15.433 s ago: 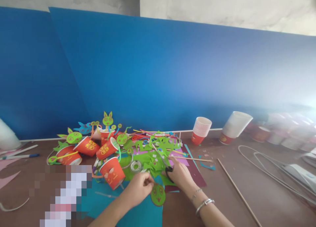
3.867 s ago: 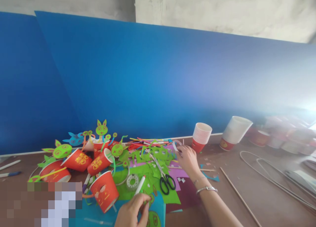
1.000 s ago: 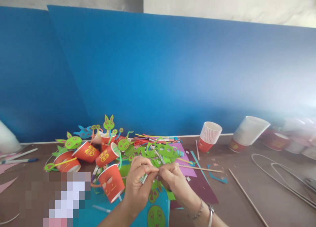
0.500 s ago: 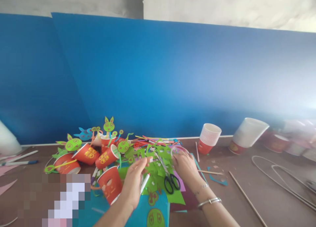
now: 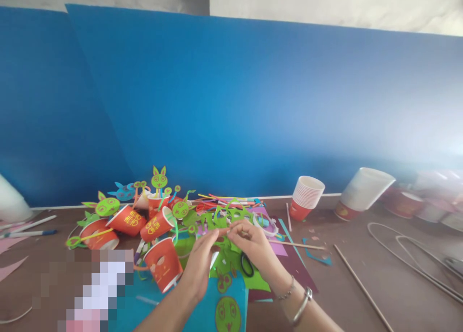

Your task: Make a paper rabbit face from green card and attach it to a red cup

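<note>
My left hand (image 5: 203,259) is raised over the pile of green paper scraps (image 5: 226,245), its fingers closed together. Its fingertips meet those of my right hand (image 5: 251,243), which is pinched; whatever lies between them is too small to make out. Black-handled scissors (image 5: 247,265) lie on the scraps, partly covered by my right hand. A white marker (image 5: 214,260) shows beside my left palm. Below the hands, a green paper face (image 5: 227,313) rests on a blue sheet (image 5: 195,312). The nearest decorated red cup (image 5: 163,264) lies tilted left of my left hand.
More red cups (image 5: 126,220) with green paper animals crowd the left. A cup stack (image 5: 307,197) stands at centre right, and a larger one (image 5: 363,192) leans farther right. A wooden stick (image 5: 361,286) and a wire loop (image 5: 415,255) lie on the right. A blue panel (image 5: 231,110) rises behind.
My right hand has moved left from the tape-like ring at the right of the scraps to meet my left hand. It now covers part of the scissors.
</note>
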`<state>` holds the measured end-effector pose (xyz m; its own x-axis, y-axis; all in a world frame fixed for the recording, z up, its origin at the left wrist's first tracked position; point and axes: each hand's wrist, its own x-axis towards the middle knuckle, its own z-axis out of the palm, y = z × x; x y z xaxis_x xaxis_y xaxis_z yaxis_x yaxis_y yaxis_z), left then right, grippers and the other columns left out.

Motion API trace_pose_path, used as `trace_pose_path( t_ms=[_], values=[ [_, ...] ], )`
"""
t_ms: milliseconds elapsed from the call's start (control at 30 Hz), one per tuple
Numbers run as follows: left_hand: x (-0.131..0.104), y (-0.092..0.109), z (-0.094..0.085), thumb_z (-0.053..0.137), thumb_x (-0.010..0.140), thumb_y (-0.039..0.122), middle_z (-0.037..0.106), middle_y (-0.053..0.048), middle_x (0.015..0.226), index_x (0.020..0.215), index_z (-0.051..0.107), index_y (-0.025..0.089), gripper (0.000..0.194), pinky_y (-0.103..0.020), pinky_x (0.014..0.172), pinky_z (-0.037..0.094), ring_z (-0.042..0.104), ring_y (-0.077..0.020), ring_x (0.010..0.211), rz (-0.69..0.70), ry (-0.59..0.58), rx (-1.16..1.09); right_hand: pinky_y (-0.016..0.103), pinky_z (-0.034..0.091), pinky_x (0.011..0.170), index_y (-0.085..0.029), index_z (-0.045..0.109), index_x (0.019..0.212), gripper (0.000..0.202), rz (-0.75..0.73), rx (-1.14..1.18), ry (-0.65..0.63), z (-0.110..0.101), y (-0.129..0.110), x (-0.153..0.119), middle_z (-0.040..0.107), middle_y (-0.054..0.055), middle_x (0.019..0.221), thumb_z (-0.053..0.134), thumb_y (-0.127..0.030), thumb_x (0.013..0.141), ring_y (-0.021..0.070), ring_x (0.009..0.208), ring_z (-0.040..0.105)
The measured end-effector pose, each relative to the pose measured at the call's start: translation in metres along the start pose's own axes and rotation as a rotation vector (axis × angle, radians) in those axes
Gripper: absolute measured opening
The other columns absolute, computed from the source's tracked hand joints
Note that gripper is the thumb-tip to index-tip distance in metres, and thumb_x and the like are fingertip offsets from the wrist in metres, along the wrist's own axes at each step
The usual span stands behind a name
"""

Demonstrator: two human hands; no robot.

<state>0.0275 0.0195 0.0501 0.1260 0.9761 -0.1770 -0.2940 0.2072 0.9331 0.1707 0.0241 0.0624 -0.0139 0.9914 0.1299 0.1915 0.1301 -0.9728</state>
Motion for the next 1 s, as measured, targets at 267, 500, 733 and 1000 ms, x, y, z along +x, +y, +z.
trace_pose_path(
  t_ms=[267, 500, 733, 1000],
  values=[
    [0.0, -0.003, 0.0, 0.058, 0.076, 0.047, 0.066, -0.009, 0.11, 0.094, 0.072, 0.019, 0.036, -0.032, 0.083, 0.042, 0.055, -0.0242, 0.106, 0.029, -0.002, 0.011, 0.03, 0.043, 0.07, -0.017, 0.062, 0.07, 0.022, 0.037, -0.007, 0.033, -0.004, 0.001, 0.001, 0.063, 0.006, 0.09, 0.067, -0.039, 0.073, 0.0217, 0.088, 0.058],
    [-0.002, -0.001, -0.001, 0.051, 0.083, 0.041, 0.063, -0.008, 0.111, 0.097, 0.072, 0.023, 0.031, -0.036, 0.088, 0.044, 0.054, -0.0246, 0.109, 0.159, -0.058, 0.212, 0.029, 0.043, 0.068, -0.016, 0.061, 0.064, 0.027, 0.029, 0.048, 0.009, -0.003, -0.004, 0.0, 0.063, 0.008, 0.095, 0.064, -0.041, 0.074, 0.0208, 0.085, 0.058],
    [0.004, -0.008, -0.011, 0.054, 0.072, 0.015, 0.052, -0.01, 0.13, 0.126, 0.055, 0.026, 0.055, -0.046, 0.1, 0.036, 0.045, -0.0283, 0.121, 0.561, -0.001, 0.776, 0.029, 0.04, 0.068, -0.018, 0.054, 0.059, 0.022, -0.052, -0.137, 0.062, -0.01, -0.003, 0.002, 0.062, 0.007, 0.091, 0.056, -0.031, 0.076, 0.0188, 0.08, 0.057],
    [-0.009, -0.004, -0.009, 0.063, 0.059, 0.014, 0.063, -0.006, 0.059, 0.051, 0.06, 0.022, 0.011, -0.035, 0.067, 0.044, 0.063, -0.0274, 0.068, 0.339, -0.246, 1.349, 0.033, 0.04, 0.077, -0.018, 0.055, 0.061, 0.017, -0.046, -0.3, -0.053, -0.018, 0.003, 0.005, 0.062, 0.004, 0.084, 0.058, -0.027, 0.076, 0.0197, 0.083, 0.058]
  ],
)
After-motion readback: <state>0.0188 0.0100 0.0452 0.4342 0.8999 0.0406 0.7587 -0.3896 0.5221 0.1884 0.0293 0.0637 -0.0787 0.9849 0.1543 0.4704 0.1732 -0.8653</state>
